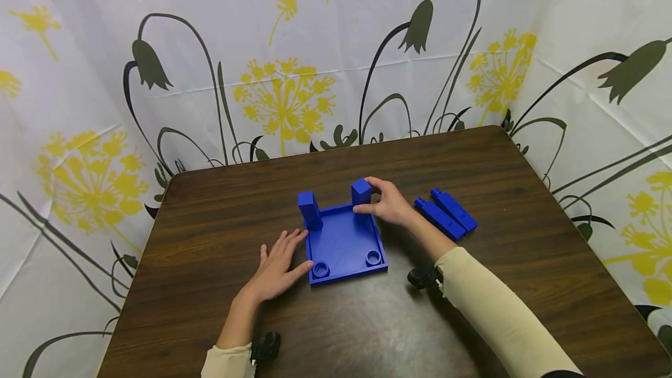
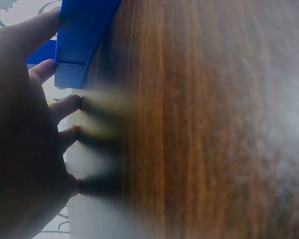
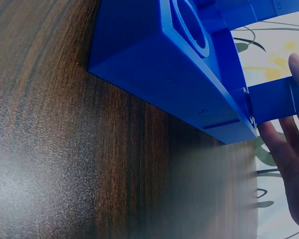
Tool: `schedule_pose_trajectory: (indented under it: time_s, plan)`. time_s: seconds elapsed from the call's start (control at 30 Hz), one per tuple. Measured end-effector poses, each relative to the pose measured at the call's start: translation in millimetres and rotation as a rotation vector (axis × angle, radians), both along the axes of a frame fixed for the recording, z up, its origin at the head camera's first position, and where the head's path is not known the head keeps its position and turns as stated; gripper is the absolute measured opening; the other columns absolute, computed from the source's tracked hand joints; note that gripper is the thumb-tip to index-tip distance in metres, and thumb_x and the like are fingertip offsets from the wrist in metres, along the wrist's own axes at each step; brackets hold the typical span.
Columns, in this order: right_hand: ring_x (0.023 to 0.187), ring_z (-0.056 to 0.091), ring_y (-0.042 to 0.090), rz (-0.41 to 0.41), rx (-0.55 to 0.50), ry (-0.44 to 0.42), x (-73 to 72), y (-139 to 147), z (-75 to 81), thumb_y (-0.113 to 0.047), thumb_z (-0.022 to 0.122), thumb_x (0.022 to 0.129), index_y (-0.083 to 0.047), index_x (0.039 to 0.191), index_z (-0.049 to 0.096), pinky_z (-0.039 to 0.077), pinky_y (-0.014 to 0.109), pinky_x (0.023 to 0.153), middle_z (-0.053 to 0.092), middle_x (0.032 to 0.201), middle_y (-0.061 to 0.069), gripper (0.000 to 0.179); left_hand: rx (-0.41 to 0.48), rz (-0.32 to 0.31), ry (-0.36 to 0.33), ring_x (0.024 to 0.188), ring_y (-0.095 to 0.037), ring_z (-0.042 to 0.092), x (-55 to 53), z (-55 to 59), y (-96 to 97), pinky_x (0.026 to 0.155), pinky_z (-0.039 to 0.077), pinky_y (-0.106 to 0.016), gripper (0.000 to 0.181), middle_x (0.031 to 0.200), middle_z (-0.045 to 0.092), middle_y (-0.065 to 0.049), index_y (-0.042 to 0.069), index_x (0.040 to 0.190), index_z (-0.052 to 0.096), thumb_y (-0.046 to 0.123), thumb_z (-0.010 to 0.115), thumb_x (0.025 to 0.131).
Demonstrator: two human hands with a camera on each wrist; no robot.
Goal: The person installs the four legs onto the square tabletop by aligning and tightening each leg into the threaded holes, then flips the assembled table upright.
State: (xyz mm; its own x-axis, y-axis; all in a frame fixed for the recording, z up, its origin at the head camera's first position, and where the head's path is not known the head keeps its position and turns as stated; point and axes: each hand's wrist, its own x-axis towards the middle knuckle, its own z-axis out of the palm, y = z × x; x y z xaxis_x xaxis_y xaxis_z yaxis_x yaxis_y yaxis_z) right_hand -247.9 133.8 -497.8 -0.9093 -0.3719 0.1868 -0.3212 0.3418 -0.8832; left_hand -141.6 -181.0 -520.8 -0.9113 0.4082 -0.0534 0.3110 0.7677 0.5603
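Observation:
A square blue tray-like base (image 1: 343, 247) with a low rim lies on the table. Round sockets (image 1: 321, 270) show in its two near corners. At the far left corner a blue leg (image 1: 308, 209) stands upright. My right hand (image 1: 391, 204) pinches another blue leg (image 1: 361, 191) between thumb and fingers, upright over the far right corner; in the right wrist view that leg (image 3: 276, 99) rises from the corner beyond the rim. My left hand (image 1: 275, 272) lies with spread, straight fingers at the base's left side, its thumb and index fingertips touching the rim.
Two more blue legs (image 1: 440, 219) with threaded-looking ends lie side by side on the brown wooden table (image 1: 220, 226), right of the base. A flower-printed curtain (image 1: 294, 28) hangs behind the table and along its sides.

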Motion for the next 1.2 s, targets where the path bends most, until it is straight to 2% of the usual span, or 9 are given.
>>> schedule_pose_trajectory:
  time_s: [0.33, 0.57, 0.8, 1.2]
  plan:
    - [0.104, 0.063, 0.027, -0.046, 0.035, 0.024, 1.6, -3, 0.2, -0.021, 0.086, 0.077, -0.005, 0.121, 0.061, 0.05, 0.05, 0.087, 0.068, 0.109, 0.009, 0.054, 0.003, 0.002, 0.0, 0.148, -0.035, 0.008, 0.2, -0.3, 0.3, 0.103, -0.005, -0.075, 0.073, 0.161, 0.024, -0.008, 0.025, 0.156, 0.027, 0.054, 0.055, 0.095]
    - [0.097, 0.063, 0.024, -0.089, 0.053, 0.049, 2.0, -6, -1.9, -0.024, 0.088, 0.075, -0.009, 0.109, 0.064, 0.05, 0.049, 0.084, 0.069, 0.098, 0.005, 0.044, 0.004, 0.003, -0.001, 0.148, -0.036, 0.008, 1.1, 0.2, 0.4, 0.103, -0.004, -0.075, 0.073, 0.161, 0.024, -0.008, 0.025, 0.156, 0.027, 0.054, 0.055, 0.095]
    - [0.094, 0.063, 0.021, -0.142, 0.083, 0.073, 2.0, -9, -3.2, -0.026, 0.088, 0.073, -0.012, 0.102, 0.063, 0.048, 0.038, 0.079, 0.068, 0.093, 0.002, 0.041, 0.0, 0.004, 0.0, 0.149, -0.035, 0.008, 0.1, -1.3, -0.2, 0.103, -0.005, -0.075, 0.073, 0.161, 0.024, -0.008, 0.025, 0.156, 0.027, 0.056, 0.054, 0.095]
    - [0.094, 0.064, 0.023, -0.226, 0.114, 0.069, 5.5, -14, -3.0, -0.032, 0.09, 0.071, -0.015, 0.1, 0.062, 0.049, 0.04, 0.076, 0.068, 0.092, 0.003, 0.044, -0.007, 0.008, -0.005, 0.149, -0.035, 0.008, -0.8, -1.1, -0.3, 0.103, -0.005, -0.075, 0.073, 0.161, 0.024, -0.008, 0.026, 0.156, 0.027, 0.056, 0.054, 0.095]
